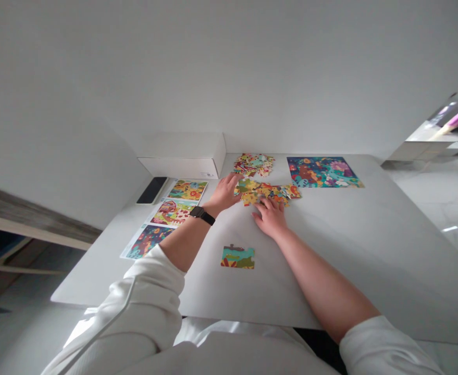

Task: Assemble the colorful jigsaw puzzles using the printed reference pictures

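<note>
Both hands are at a heap of yellow and orange jigsaw puzzle pieces [270, 191] in the middle of the table. My left hand [226, 190], with a black watch above its wrist, lies at the heap's left edge, fingers stretched out and apart. Resting on the near side of the heap, my right hand [271, 215] has its fingers spread over the pieces. Neither hand shows a piece gripped. Closer to me lies a small joined section of puzzle [237, 257], with turquoise, green and red parts.
Behind the heap is a second pile of puzzle pieces [254, 163]. An assembled dark blue puzzle [322, 172] lies at the back right. At left are a picture sheet [170, 212], a phone [152, 190] and a white box [182, 156] against the wall.
</note>
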